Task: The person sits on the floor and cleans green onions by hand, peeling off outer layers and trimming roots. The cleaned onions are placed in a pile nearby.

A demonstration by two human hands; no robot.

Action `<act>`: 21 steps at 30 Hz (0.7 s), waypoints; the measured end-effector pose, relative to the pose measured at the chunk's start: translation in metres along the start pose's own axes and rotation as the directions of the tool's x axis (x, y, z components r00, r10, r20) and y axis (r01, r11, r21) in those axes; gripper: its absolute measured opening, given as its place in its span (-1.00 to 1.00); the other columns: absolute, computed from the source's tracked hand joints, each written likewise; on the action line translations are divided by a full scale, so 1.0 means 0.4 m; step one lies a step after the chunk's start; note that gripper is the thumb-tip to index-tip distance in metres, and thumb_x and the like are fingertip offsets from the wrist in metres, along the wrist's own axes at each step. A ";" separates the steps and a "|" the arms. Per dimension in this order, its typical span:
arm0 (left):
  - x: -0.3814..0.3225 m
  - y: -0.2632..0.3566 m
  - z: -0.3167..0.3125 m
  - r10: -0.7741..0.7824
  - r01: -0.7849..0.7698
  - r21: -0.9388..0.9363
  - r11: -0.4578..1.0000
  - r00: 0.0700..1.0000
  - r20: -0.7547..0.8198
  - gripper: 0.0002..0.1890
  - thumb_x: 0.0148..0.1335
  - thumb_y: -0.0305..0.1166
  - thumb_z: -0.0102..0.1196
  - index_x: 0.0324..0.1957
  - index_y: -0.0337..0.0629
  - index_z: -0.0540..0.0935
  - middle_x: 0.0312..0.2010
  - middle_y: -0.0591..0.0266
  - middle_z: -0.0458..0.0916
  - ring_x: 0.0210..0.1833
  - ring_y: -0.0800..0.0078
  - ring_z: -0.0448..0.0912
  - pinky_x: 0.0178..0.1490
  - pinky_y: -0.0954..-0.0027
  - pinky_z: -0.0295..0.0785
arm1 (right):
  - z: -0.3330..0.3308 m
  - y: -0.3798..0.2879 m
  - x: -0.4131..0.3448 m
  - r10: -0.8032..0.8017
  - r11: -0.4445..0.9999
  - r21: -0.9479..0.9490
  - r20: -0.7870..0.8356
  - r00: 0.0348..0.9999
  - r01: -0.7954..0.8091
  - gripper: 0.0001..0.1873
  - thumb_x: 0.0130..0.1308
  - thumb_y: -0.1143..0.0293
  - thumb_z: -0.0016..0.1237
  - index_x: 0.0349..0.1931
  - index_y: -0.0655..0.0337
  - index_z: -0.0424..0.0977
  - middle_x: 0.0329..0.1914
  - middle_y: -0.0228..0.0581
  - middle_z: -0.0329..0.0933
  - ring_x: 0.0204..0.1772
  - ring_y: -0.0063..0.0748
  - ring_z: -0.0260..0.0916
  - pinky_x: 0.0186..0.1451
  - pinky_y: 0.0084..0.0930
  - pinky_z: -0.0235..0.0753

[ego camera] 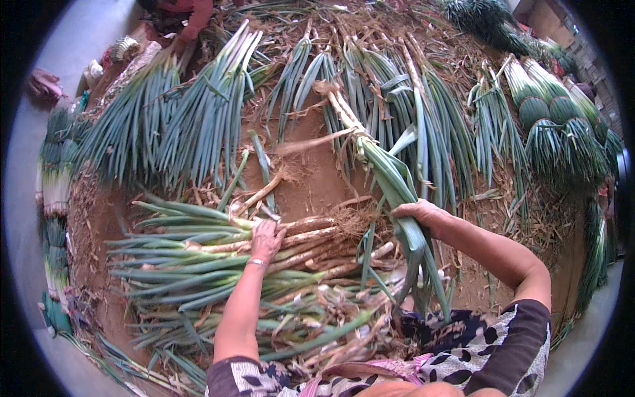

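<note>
My right hand [421,216] is closed around the green leaves of a bunch of large green onions [389,171]. Its pale stalks and roots point up and away from me, while the leaf ends hang below the hand towards my lap. My left hand [268,239] lies on a heap of untrimmed green onions [307,243], touching the stalks. Whether its fingers grip any of them cannot be made out. The heap's leaves spread to the left, and its tangled brown roots [359,223] lie to the right.
Loose bunches of green onions [203,114] lie in a row across the dirt floor [310,164]. Tied bundles [550,109] stand at the right, with more stacked bundles [54,173] along the left edge. Peeled scraps [342,317] cover the ground before me. Another person's sleeve [196,20] shows at top left.
</note>
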State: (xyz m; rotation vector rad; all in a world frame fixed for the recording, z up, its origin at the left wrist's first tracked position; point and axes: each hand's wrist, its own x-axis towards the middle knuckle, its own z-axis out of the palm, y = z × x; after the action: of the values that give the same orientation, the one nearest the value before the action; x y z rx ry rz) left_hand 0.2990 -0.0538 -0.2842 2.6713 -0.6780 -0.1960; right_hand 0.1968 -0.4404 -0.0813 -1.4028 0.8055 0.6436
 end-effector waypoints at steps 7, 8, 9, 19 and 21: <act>-0.229 0.213 -0.227 0.407 -0.297 -0.327 0.897 0.845 0.348 -0.67 0.12 -0.18 0.01 -0.26 -0.27 0.53 -0.31 -0.16 0.55 -0.22 -0.06 0.51 -0.15 0.09 0.39 | 0.333 -0.069 -0.360 -0.062 0.923 0.379 0.312 0.948 -0.064 -0.62 0.16 0.08 0.00 -0.24 0.23 0.43 -0.42 -0.21 0.51 -0.42 -0.30 0.50 -0.23 -0.33 0.54; -0.295 0.207 -0.244 0.430 -0.175 -0.514 0.840 0.792 0.433 -0.64 0.11 -0.13 0.03 -0.27 -0.28 0.53 -0.32 -0.15 0.55 -0.23 -0.05 0.51 -0.16 0.09 0.39 | 0.385 -0.074 -0.364 -0.118 0.904 0.423 0.378 0.918 -0.058 -0.63 0.17 0.06 -0.02 -0.26 0.22 0.45 -0.41 -0.22 0.52 -0.41 -0.30 0.50 -0.20 -0.32 0.54; -0.354 0.226 -0.281 0.441 -0.171 -0.497 0.850 0.748 0.496 -0.61 0.10 -0.10 0.05 -0.28 -0.29 0.54 -0.35 -0.15 0.55 -0.25 -0.05 0.51 -0.18 0.08 0.39 | 0.448 -0.080 -0.372 -0.181 0.880 0.472 0.431 0.884 -0.050 -0.64 0.19 0.05 -0.04 -0.28 0.20 0.46 -0.41 -0.22 0.52 -0.40 -0.30 0.49 -0.18 -0.32 0.53; -0.708 0.362 -0.539 0.322 -0.201 -0.306 0.931 0.847 0.422 -0.49 0.17 -0.05 0.03 -0.03 -0.30 0.43 -0.26 -0.14 0.51 -0.16 -0.03 0.50 -0.08 0.12 0.37 | 0.967 -0.299 -0.370 -0.550 0.606 0.134 0.783 0.291 0.784 -0.48 0.32 -0.05 -0.20 -0.11 0.31 0.41 -0.25 -0.21 0.54 -0.17 -0.44 0.51 -0.14 -0.50 0.52; -0.736 0.345 -0.548 0.244 -0.154 -0.259 0.954 0.899 0.364 -0.52 0.15 -0.10 0.07 -0.04 -0.30 0.40 -0.29 -0.09 0.50 -0.17 0.02 0.50 -0.12 0.14 0.40 | 0.933 -0.272 -0.291 -0.534 0.497 -0.077 0.758 0.375 0.864 -0.56 0.33 0.04 -0.16 -0.17 0.30 0.47 -0.31 -0.24 0.55 -0.23 -0.51 0.50 -0.17 -0.55 0.50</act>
State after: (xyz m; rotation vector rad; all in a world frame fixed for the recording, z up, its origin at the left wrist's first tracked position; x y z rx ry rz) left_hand 0.0310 0.0476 -0.0165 2.3417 -0.9830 -0.7222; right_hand 0.2554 -0.0698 0.0735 -1.6206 -0.6474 0.5481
